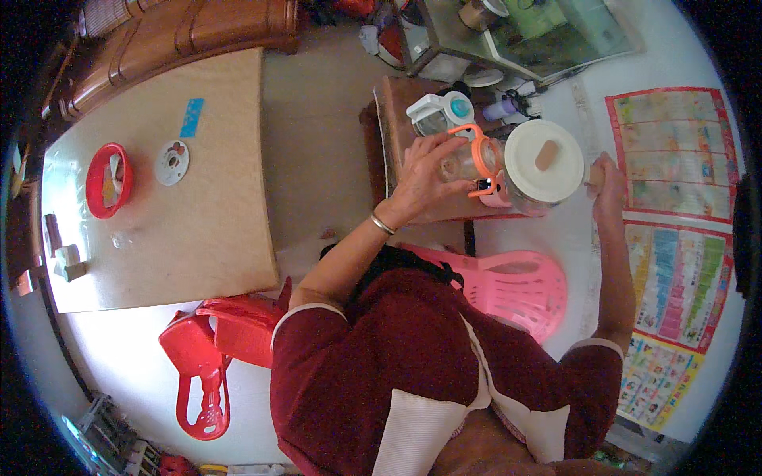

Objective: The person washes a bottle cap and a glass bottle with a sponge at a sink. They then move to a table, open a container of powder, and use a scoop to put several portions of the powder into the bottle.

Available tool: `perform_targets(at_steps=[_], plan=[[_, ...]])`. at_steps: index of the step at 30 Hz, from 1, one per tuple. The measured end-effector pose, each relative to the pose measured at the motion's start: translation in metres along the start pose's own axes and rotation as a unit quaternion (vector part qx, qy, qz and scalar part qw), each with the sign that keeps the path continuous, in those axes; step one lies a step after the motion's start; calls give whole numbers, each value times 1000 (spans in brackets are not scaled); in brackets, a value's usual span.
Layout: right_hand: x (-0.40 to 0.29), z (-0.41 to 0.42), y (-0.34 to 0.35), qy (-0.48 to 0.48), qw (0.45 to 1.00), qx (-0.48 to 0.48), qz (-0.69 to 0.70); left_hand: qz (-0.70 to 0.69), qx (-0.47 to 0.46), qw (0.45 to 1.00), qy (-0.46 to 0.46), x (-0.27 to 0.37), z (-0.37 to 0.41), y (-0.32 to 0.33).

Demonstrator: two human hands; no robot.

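Observation:
My left hand (431,166) grips a clear bottle (464,165) tilted on its side. An orange collar with two looped handles (479,146) surrounds the bottle's end, which faces a pot (530,205) with clear-looking sides. On the pot sits a cream lid (524,156) with a tan knob (546,154). My right hand (608,187) is closed around the pot's tan handle (594,178), beside the wall. A clear jug (430,123) with a white handle and a turquoise lid button stands just beyond my left hand. Below the bottle, a pink item (495,193) is partly covered.
The brown side table (397,98) bears the jug and a lilac bottle (499,110). A glass tank (559,30) stands behind. Nearby are a pink plastic chair (550,285), red chairs (196,351) and a large table (220,226) with a red basket (95,205). Posters (673,152) cover the right wall.

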State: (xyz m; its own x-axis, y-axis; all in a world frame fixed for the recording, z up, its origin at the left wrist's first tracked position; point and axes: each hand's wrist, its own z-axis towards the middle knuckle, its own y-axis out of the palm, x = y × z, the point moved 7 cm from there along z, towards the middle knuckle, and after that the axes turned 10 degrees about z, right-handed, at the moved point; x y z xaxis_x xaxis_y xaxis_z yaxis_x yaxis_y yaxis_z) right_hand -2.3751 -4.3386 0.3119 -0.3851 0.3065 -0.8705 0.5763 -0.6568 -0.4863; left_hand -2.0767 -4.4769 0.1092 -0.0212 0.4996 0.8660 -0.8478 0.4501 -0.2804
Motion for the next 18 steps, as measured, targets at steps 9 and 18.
perform_targets(at_steps=[9, 18], plan=[[-17, 4, -4, -2, 996, 53, -75, -9, 18, 1000, 13, -2, -2, 3], [-18, 16, -25, -35, 983, 31, -177, -40, 32, 999, 11, -1, -1, 17]])
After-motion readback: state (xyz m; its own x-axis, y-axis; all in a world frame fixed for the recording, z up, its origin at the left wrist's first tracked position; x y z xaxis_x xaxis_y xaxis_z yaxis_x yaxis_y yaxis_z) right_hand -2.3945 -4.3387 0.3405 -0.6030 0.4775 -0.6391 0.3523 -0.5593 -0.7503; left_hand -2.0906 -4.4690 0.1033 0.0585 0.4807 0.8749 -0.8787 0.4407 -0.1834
